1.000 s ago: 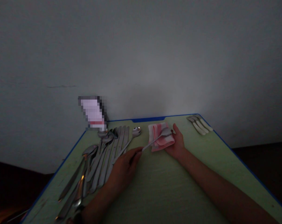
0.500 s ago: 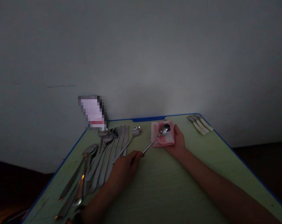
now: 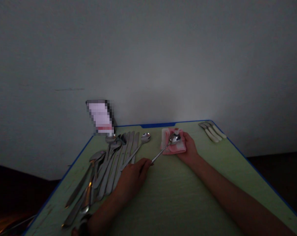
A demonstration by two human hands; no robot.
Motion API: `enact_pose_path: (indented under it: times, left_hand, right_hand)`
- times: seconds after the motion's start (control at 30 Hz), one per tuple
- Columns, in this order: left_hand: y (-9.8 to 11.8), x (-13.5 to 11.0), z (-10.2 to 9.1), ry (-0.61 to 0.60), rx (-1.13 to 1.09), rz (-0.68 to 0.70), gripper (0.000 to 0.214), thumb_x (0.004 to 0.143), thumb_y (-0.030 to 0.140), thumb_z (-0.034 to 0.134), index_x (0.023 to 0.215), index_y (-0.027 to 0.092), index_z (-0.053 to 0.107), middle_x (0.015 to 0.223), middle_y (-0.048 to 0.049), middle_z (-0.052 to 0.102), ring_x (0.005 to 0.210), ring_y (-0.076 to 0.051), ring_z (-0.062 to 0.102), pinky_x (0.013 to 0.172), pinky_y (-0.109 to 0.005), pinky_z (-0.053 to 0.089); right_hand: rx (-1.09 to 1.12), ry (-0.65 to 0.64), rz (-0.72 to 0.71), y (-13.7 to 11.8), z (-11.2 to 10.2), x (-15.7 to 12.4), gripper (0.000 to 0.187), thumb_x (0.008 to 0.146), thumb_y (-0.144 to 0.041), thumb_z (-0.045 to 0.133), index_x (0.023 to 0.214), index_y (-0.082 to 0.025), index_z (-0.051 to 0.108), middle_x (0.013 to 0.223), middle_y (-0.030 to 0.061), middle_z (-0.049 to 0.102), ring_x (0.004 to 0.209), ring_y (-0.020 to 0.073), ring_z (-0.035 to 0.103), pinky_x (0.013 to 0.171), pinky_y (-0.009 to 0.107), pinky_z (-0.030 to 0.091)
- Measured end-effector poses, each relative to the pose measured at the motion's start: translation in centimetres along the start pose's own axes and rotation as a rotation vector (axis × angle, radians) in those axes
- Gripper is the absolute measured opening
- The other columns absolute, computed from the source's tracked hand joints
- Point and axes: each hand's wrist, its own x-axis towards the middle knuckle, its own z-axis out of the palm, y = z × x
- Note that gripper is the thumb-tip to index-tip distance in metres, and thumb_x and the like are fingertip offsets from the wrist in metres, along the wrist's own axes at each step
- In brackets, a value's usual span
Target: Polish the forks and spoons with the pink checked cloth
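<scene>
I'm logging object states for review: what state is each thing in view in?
Folded pink-and-white square cloth, held.
Slim silver metal spoon, gripped by its handle, bowl over the cloth.
Left hand, closed on the spoon's handle.
Right hand, holding the cloth.
Silver metal cutlery, lying loose, partly overlapping.
Three white-handled metal utensils, lying side by side.
Pixelated rectangular screen, lit, propped up.

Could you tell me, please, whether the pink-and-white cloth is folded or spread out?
Folded: the cloth forms a compact pad with layered edges, held in the right hand, the spoon bowl over it.
</scene>
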Motion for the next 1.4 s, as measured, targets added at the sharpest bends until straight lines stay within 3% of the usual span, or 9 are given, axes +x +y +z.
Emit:
enact_pose_path:
  times: [0.37, 0.87, 1.4]
  left_hand:
    - [-0.4, -0.1, 0.2, 0.006, 0.013, 0.005, 0.035, 0.093, 0.039, 0.031, 0.099, 0.024, 0.061, 0.088, -0.0031, 0.071, 0.082, -0.020, 0.065, 0.074, -0.029, 0.045]
    - [0.7, -0.4, -0.5, -0.048, -0.011, 0.054, 0.035, 0.092, 0.041, 0.032, 0.098, 0.020, 0.061, 0.063, -0.0005, 0.067, 0.056, -0.015, 0.061, 0.052, -0.022, 0.037]
    - [0.5, -0.5, 0.0, -0.093, 0.133, 0.133, 0.034, 0.093, 0.040, 0.031, 0.105, 0.023, 0.058, 0.066, 0.0000, 0.066, 0.059, -0.015, 0.062, 0.055, -0.022, 0.038]
  right_hand:
    - [-0.024, -0.065, 0.103, -0.1, -0.1, 0.3, 0.019, 0.079, -0.022, 0.047, 0.087, -0.015, 0.063, 0.077, 0.0018, 0.070, 0.069, 0.0153, 0.064, 0.074, 0.030, 0.051]
    - [-0.108, -0.040, 0.149, 0.2, -0.1, 0.2, 0.021, 0.083, -0.030, 0.049, 0.080, -0.015, 0.063, 0.072, 0.0017, 0.069, 0.064, 0.0150, 0.063, 0.068, 0.028, 0.051]
    - [-0.142, -0.034, 0.146, 0.6, 0.1, 0.1, 0.019, 0.082, -0.028, 0.051, 0.077, -0.013, 0.063, 0.069, 0.0024, 0.067, 0.064, 0.0146, 0.063, 0.070, 0.027, 0.051]
